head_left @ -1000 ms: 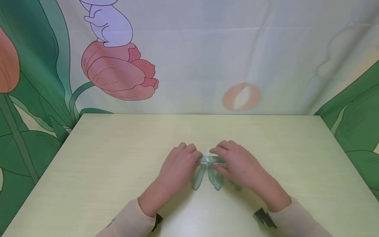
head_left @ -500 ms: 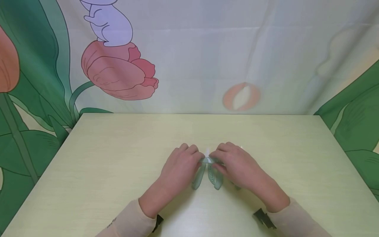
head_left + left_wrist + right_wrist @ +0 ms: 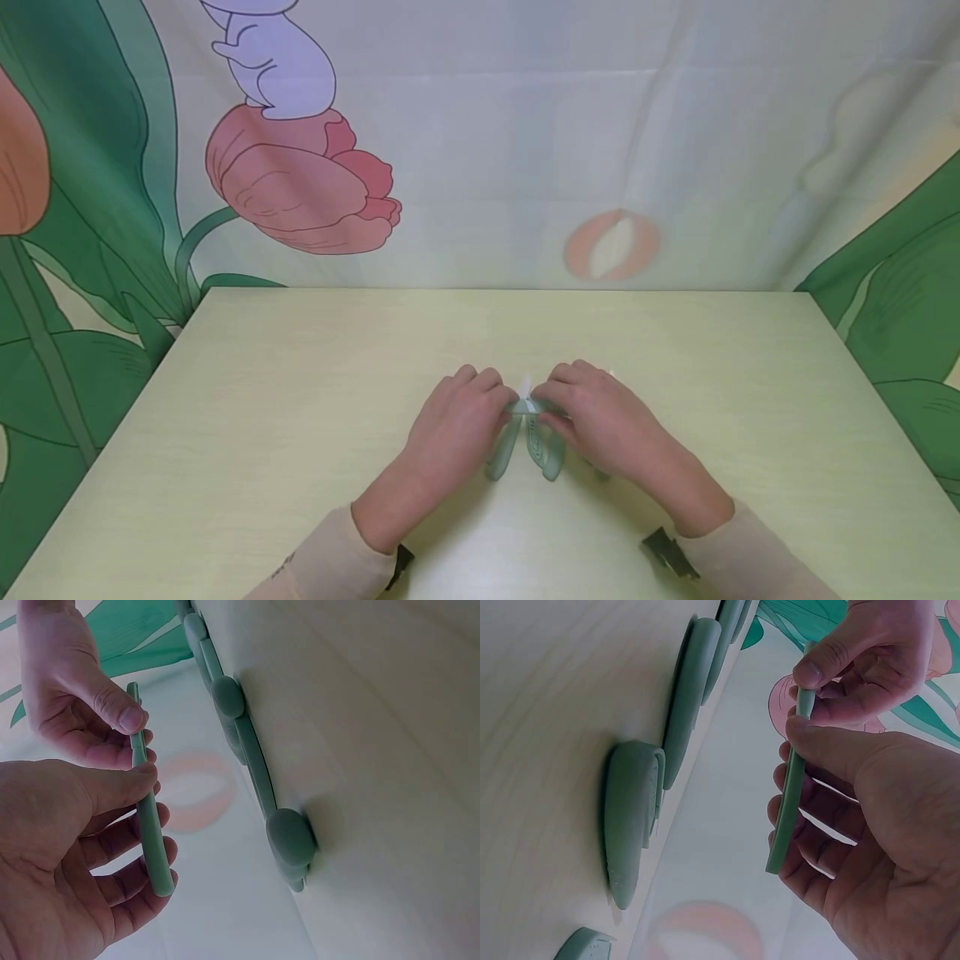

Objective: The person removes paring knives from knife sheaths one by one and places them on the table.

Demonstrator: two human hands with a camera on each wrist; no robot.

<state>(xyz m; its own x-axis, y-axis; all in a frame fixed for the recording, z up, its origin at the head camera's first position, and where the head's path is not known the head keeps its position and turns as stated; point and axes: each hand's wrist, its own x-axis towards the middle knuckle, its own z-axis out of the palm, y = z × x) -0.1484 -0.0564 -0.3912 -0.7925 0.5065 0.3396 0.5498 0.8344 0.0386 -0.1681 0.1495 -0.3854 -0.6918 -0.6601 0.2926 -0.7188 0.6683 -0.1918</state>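
Both hands pinch one slim green stick-shaped piece [image 3: 528, 407], held level above the table. A joint line crosses the piece near the middle in the wrist views. My left hand [image 3: 457, 421] has its thumb on one end, the other fingers behind it. On the other end, my right hand [image 3: 603, 417] grips with thumb and fingertips, close beside the left. Below the hands lie several green rounded pieces, among them a long one [image 3: 504, 450] under the left hand and a curved one [image 3: 553, 462] under the right. A piece with a layered edge [image 3: 634, 825] lies nearest in the right wrist view.
The pale wooden table [image 3: 300, 400] runs back to a hanging cloth [image 3: 480, 167] printed with flowers and leaves. A whitish tip [image 3: 526, 386] shows just beyond the hands. Dark straps [image 3: 670, 552] hang at the cuffs.
The right hand has shifted slightly left and its fingers have closed in on the green piece. Less of the piece shows between the hands. Over the last half second hardly anything moves.
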